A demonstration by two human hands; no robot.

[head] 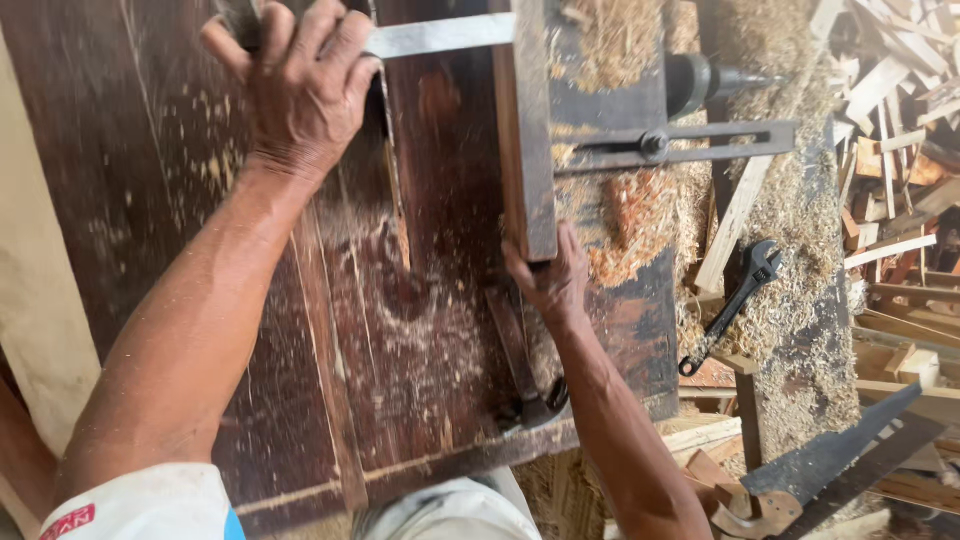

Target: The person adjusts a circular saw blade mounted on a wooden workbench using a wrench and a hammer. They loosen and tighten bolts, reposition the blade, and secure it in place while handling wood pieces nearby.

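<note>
Both forearms reach over dark bench [180,250]: left hand [300,85] clamped on board [395,200] w/ metal strip [440,35], right hand [550,280] gripping near end of wooden fence [530,130], long axis running away, just right of board; wrench [735,305] farther right.

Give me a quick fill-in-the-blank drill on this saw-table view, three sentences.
1. The left hand presses on the dark ____ table top.
2. The right hand grips the near end of the upright dark wooden ____.
3. The black adjustable wrench lies in pale ____.

Missing: wooden; fence; sawdust
</note>
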